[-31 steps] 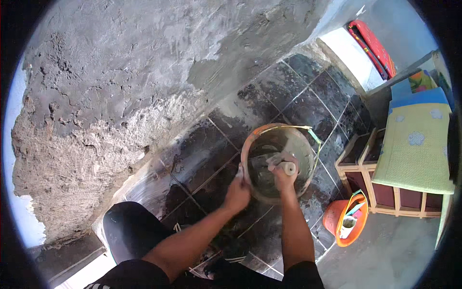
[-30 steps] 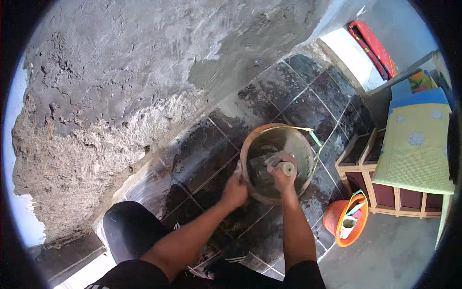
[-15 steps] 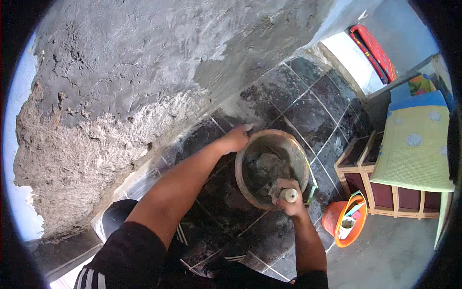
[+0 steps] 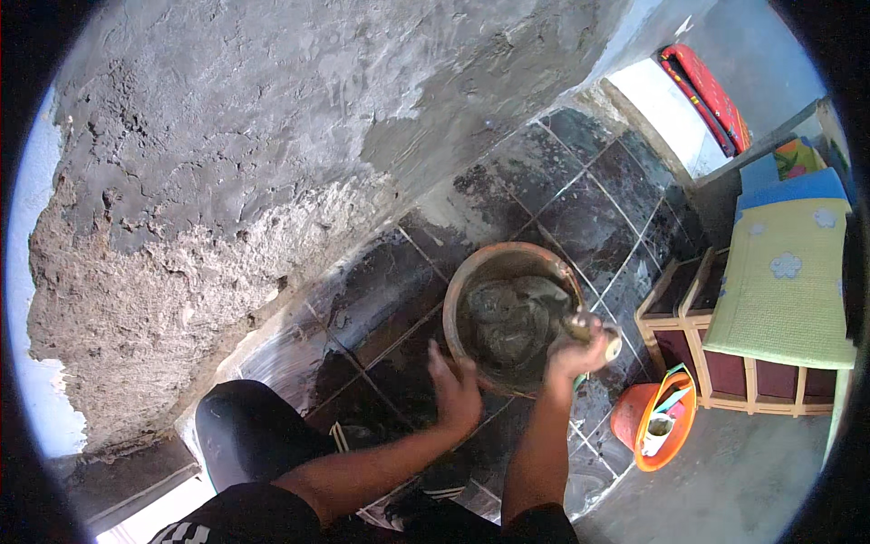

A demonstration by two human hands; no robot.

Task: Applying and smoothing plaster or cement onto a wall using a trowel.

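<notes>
A round bucket (image 4: 450, 317) stands on dark floor tiles in front of me, with wet grey mortar (image 4: 507, 326) inside. My right hand (image 4: 575, 355) is closed around the pale handle of a trowel (image 4: 613, 345) at the bucket's right rim. The trowel's blade is blurred and partly hidden by the hand. My left hand (image 4: 456, 392) is open beside the bucket's near left rim, fingers extended and holding nothing; whether it touches the rim I cannot tell.
A wall (image 4: 227, 118), partly plastered and partly rough, rises on the left. At right are an orange bucket (image 4: 649, 456) holding small items and a wooden-framed piece of furniture (image 4: 725, 372) under a yellow-green cloth (image 4: 779, 290). A red folded item (image 4: 707, 95) lies beyond. My knee (image 4: 245, 426) is at lower left.
My left hand has come off the bucket's far left rim toward me. My right hand has moved right and slightly up with the trowel, from over the mortar to the right rim.
</notes>
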